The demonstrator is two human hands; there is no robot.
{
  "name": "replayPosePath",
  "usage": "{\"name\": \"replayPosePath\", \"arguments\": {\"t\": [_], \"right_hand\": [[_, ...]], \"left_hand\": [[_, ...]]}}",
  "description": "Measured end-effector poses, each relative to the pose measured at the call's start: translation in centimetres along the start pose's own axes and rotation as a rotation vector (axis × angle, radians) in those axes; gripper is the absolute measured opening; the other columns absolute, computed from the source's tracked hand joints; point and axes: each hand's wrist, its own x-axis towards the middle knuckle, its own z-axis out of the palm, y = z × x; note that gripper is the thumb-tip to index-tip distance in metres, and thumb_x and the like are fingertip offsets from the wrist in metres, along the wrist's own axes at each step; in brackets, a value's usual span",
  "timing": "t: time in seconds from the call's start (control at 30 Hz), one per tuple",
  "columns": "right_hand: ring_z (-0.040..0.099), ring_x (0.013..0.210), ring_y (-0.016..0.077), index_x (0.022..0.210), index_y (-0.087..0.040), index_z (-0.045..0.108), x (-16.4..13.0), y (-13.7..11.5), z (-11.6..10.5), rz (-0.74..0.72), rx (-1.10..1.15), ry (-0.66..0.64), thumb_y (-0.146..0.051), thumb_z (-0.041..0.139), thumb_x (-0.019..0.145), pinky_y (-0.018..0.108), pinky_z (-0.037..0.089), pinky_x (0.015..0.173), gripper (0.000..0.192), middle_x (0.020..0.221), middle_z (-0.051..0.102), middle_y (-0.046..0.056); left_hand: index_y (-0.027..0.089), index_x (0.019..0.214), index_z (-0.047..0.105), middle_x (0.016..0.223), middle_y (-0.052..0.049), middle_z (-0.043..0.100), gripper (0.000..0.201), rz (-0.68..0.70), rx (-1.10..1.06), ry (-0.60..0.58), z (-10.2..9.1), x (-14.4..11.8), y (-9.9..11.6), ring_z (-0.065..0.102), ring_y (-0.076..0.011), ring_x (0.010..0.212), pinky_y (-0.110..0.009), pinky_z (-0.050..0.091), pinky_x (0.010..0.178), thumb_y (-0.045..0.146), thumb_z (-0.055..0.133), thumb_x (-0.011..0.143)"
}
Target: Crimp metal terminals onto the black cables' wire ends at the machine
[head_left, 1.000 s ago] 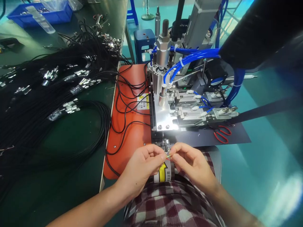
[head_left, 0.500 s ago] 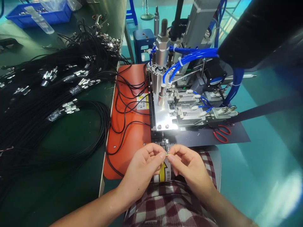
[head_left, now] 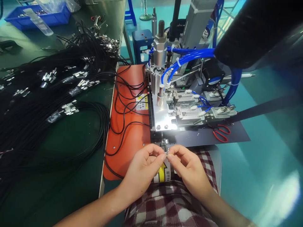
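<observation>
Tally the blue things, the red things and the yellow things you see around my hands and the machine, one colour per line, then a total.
Blue: 3, the parts bin, the stool and the bundle of air hoses.
Red: 1, the scissors.
Yellow: 2, the warning label and the arrow sticker.
Total: 6.

Just above the hands at lower centre, the machine point(head_left: 165, 107) blocks the way ahead, its blue hoses point(head_left: 187, 58) arching over the upper centre. Cables point(head_left: 47, 104) crowd the left half and loop across the orange mat point(head_left: 129, 142). Bare dark plate point(head_left: 205, 137) lies centre right, save for scissors point(head_left: 220, 132). A black shape point(head_left: 258, 28) overhangs the upper right.
</observation>
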Motion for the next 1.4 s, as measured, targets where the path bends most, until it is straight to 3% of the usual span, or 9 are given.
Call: {"name": "replayPosePath", "arguments": {"t": [0.13, 0.47, 0.7, 1.4], "right_hand": [[0.032, 0.049, 0.0083, 0.076, -0.017, 0.056, -0.1, 0.2, 0.2, 0.054, -0.029, 0.011, -0.034, 0.058, 0.082, 0.021, 0.027, 0.043, 0.018, 0.06, 0.044, -0.005], [0.044, 0.058, 0.012, 0.079, -0.018, 0.061, -0.6, 0.5, 0.3, -0.025, -0.143, 0.025, -0.031, 0.058, 0.084, 0.024, 0.037, 0.054, 0.014, 0.07, 0.056, 0.0], [0.034, 0.048, 0.0088, 0.073, -0.017, 0.058, 0.0, -0.8, 0.2, 0.021, -0.008, 0.045, -0.032, 0.063, 0.077, 0.022, 0.029, 0.044, 0.017, 0.056, 0.043, -0.006], [0.034, 0.044, 0.0073, 0.07, -0.017, 0.055, 0.0, -0.6, 0.7, 0.086, 0.1, 0.061, -0.036, 0.064, 0.075, 0.02, 0.03, 0.042, 0.021, 0.049, 0.042, -0.007]], "left_hand": [[0.016, 0.08, 0.049, 0.05, 0.011, 0.031, 0.021, -0.012, -0.075, 0.021, 0.0, 0.3, -0.3, 0.022, -0.0037, 0.044, -0.018, 0.018, 0.042, 0.035, 0.057, 0.085], [0.017, 0.079, 0.048, 0.047, 0.012, 0.028, 0.021, -0.02, -0.084, 0.036, 0.2, 0.0, 0.1, 0.02, -0.004, 0.043, -0.018, 0.017, 0.041, 0.034, 0.056, 0.086], [0.016, 0.079, 0.048, 0.048, 0.012, 0.029, 0.022, -0.009, -0.087, 0.006, 0.1, 0.0, -0.3, 0.02, -0.0037, 0.044, -0.018, 0.017, 0.042, 0.036, 0.057, 0.086], [0.017, 0.081, 0.049, 0.047, 0.012, 0.031, 0.022, -0.004, -0.16, 0.022, 0.5, -0.1, -0.4, 0.018, -0.0038, 0.042, -0.019, 0.016, 0.042, 0.036, 0.058, 0.085]]}}
